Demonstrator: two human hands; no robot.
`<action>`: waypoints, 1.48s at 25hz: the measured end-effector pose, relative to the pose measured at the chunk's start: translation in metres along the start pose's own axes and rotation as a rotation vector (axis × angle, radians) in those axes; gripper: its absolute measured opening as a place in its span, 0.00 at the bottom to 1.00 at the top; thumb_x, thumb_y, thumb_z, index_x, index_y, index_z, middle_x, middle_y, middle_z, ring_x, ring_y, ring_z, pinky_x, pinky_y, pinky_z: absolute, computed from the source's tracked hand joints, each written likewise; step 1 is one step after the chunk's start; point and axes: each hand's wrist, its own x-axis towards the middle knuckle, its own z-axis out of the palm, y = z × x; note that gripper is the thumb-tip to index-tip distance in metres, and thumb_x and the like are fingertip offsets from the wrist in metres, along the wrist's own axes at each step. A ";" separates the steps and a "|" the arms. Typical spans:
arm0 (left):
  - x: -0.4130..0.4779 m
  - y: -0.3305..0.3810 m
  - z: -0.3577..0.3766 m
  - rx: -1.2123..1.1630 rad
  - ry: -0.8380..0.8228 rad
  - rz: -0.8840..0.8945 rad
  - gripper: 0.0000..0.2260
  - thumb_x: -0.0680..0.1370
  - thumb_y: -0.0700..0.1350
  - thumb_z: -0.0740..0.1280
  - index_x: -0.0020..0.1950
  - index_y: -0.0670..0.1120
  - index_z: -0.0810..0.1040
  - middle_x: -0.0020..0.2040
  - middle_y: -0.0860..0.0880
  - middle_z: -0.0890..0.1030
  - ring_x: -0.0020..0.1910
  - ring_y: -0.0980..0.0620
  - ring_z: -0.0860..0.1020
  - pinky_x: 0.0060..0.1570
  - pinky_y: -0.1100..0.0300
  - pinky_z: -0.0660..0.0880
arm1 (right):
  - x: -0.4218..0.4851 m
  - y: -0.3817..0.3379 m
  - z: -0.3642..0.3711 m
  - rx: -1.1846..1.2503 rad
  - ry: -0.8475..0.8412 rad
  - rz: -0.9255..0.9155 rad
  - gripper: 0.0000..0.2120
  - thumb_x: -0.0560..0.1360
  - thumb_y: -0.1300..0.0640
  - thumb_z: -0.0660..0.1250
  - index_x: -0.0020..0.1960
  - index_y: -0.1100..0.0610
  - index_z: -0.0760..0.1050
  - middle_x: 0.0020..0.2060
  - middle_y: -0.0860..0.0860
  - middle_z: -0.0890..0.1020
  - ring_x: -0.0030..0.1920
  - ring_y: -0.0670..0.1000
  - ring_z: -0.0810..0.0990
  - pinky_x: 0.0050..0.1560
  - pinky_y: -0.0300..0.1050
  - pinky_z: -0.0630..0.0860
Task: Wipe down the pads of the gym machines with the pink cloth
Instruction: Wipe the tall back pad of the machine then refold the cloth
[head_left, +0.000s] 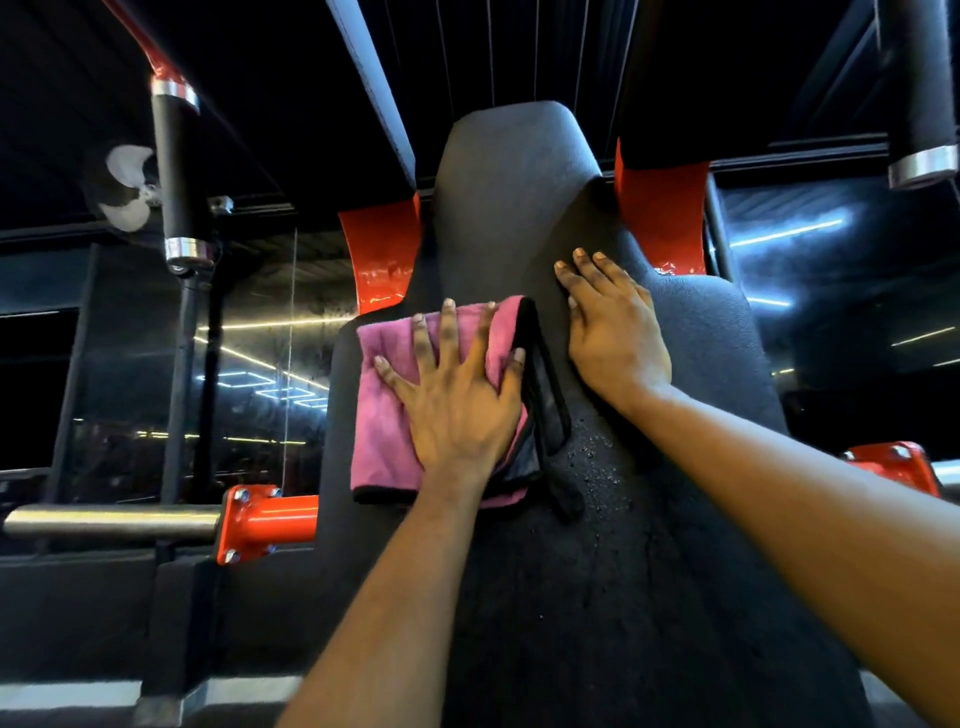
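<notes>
Head view shows the left hand (460, 395) spread flat, pressing the folded pink cloth (387, 410) onto the left part of the black back pad (519, 197); just right, the right hand (613, 332) lies flat, fingers together, on bare pad above scattered droplets (597, 462), with red brackets (382, 249) behind.

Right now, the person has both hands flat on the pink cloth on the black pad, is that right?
Not quite. Only the left hand lies flat on the pink cloth; the right hand lies flat on the bare black pad beside it, as the head view shows.
</notes>
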 end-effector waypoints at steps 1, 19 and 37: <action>-0.014 0.000 0.000 -0.015 -0.001 0.003 0.28 0.80 0.65 0.48 0.80 0.62 0.50 0.82 0.52 0.49 0.81 0.45 0.44 0.72 0.28 0.43 | -0.001 -0.001 -0.002 0.001 -0.001 0.006 0.22 0.82 0.57 0.58 0.75 0.53 0.71 0.76 0.52 0.70 0.78 0.54 0.64 0.75 0.51 0.60; -0.008 -0.043 -0.098 0.033 0.015 0.124 0.28 0.79 0.66 0.51 0.67 0.46 0.65 0.60 0.42 0.70 0.58 0.42 0.67 0.53 0.44 0.65 | 0.008 -0.110 -0.066 0.872 -0.485 0.407 0.08 0.75 0.62 0.71 0.43 0.52 0.76 0.31 0.46 0.80 0.33 0.43 0.75 0.38 0.42 0.72; 0.046 -0.102 -0.145 -0.223 -0.466 0.132 0.18 0.73 0.59 0.74 0.41 0.46 0.74 0.37 0.46 0.78 0.40 0.44 0.77 0.34 0.55 0.67 | 0.003 -0.086 -0.086 0.670 -0.678 0.612 0.10 0.76 0.66 0.58 0.40 0.55 0.71 0.30 0.52 0.69 0.28 0.49 0.67 0.26 0.39 0.67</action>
